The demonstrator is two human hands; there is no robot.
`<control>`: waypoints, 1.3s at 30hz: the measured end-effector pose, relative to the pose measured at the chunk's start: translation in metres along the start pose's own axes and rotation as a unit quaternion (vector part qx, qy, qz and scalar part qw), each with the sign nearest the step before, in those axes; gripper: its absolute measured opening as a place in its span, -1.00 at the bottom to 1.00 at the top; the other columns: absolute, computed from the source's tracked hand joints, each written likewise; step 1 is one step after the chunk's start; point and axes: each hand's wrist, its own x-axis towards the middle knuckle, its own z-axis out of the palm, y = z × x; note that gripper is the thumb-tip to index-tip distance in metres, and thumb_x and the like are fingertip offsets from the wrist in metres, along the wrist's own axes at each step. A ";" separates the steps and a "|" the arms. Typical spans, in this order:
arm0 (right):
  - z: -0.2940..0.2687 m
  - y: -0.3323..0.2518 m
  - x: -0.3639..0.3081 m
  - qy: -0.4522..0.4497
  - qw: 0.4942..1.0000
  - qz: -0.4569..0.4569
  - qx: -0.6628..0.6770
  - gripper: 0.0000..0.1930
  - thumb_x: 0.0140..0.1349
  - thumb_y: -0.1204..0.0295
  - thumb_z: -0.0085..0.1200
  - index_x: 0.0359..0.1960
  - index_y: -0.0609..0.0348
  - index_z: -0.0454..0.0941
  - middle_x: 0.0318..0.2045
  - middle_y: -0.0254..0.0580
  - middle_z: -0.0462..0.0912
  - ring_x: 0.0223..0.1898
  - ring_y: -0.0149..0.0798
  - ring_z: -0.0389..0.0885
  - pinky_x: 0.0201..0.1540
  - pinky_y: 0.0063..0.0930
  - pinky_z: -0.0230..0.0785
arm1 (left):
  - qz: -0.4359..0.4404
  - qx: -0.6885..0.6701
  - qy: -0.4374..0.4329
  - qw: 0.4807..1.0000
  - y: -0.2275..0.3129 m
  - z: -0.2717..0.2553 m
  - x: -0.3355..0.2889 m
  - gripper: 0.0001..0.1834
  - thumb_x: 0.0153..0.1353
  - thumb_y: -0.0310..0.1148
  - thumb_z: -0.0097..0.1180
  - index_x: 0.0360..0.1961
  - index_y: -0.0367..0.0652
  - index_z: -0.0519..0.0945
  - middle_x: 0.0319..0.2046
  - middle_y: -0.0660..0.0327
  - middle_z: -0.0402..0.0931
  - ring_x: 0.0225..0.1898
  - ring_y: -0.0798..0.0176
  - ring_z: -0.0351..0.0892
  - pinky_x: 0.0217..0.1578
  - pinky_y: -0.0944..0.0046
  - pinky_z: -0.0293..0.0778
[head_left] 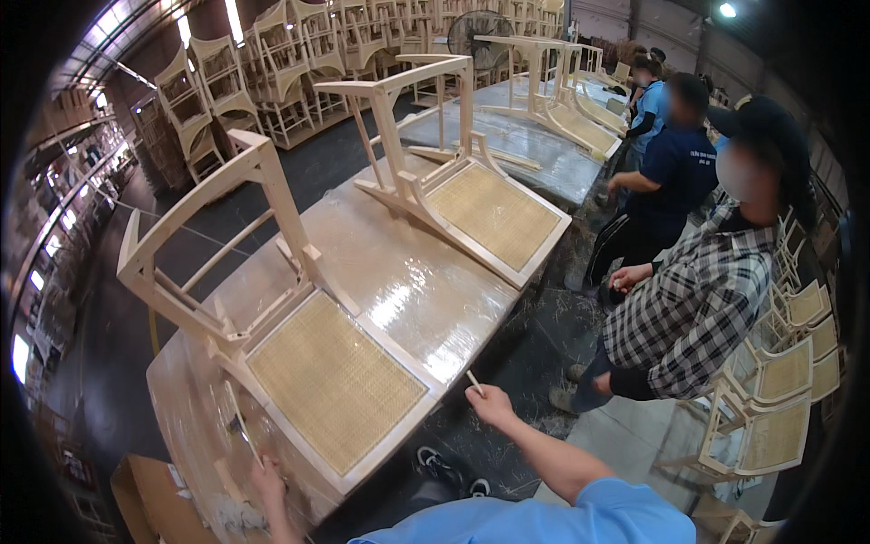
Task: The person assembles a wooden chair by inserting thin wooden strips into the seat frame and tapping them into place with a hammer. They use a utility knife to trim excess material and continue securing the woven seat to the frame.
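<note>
Found cane panel (337,381) apparently already seated in chair (279,413) at near end of desk (353,238), observed short stick (476,384) grasped in right hand (492,405) just off right edge and thin pale strip (245,431) apparently pinched in left hand (269,480), could not judge remaining work.

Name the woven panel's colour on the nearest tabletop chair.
The woven panel is golden tan; the head view shows it best.

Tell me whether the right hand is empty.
No, the right hand holds a thin, pale stick that pokes out past its fingers.
</note>
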 end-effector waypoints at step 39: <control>0.151 0.019 -0.099 0.223 0.964 -0.126 0.078 -0.81 0.42 0.51 0.08 -0.02 0.28 0.63 -0.31 -0.33 0.62 -0.35 -0.51 0.56 -0.31 -0.61 0.42 | 0.399 0.234 -0.066 0.884 -0.012 -0.026 0.237 -0.39 0.44 -0.53 -0.11 0.48 0.16 0.29 0.56 0.16 -0.02 0.55 0.04 -0.02 0.46 0.12 0.09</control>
